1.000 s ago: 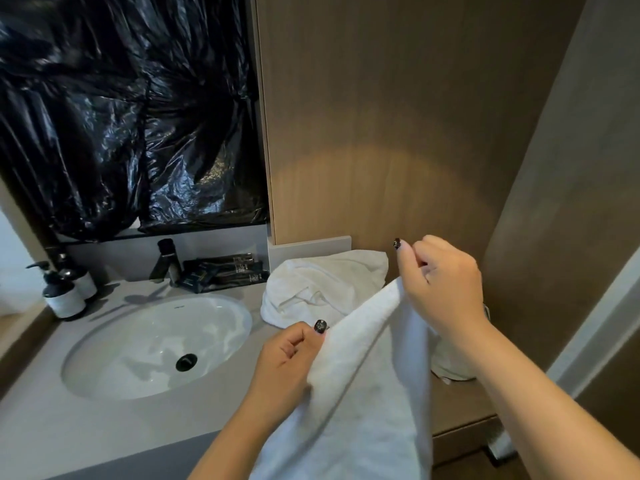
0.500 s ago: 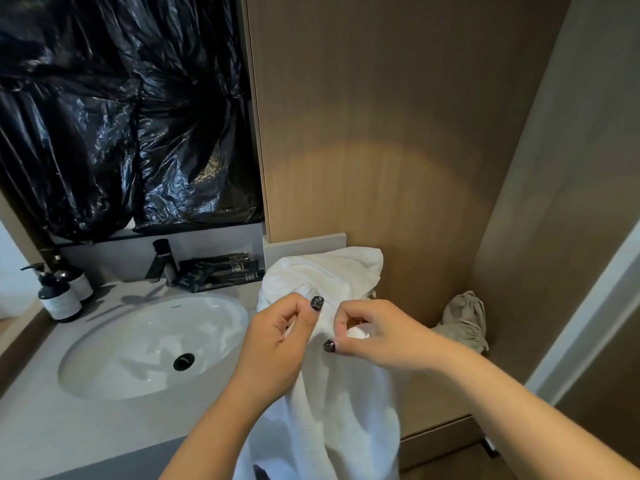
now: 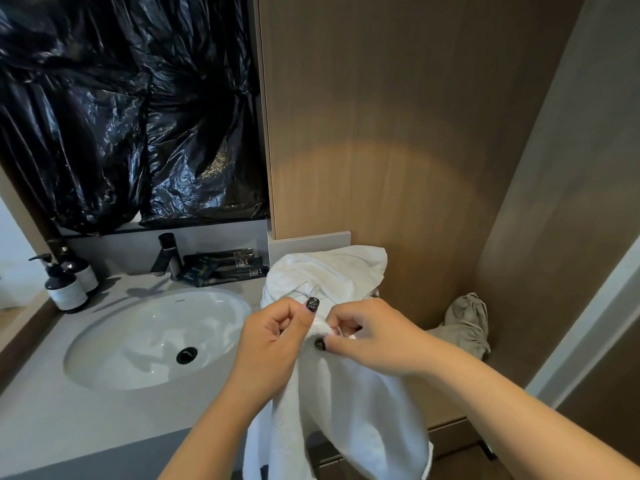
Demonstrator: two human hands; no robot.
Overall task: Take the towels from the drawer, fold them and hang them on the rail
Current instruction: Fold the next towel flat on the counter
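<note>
A white towel [image 3: 349, 407] hangs down in front of the counter edge, doubled over, its top corners brought together. My left hand [image 3: 273, 344] pinches the top edge between thumb and curled fingers. My right hand [image 3: 374, 336] pinches the same edge right beside it, thumbs nearly touching. A second white towel [image 3: 329, 271] lies crumpled on the counter behind my hands. No drawer or rail shows in this view.
A white sink [image 3: 156, 337] sits in the grey counter [image 3: 69, 417], with a black tap [image 3: 168, 254], two pump bottles [image 3: 65, 285] and dark sachets [image 3: 221, 266] behind. A beige cloth [image 3: 465, 323] lies on the lower wooden shelf at right. Wood panels close in the corner.
My right hand came down and left from a raised position to meet my left hand, bringing the towel's corners together so it hangs folded. In the last half second the hands barely moved.
</note>
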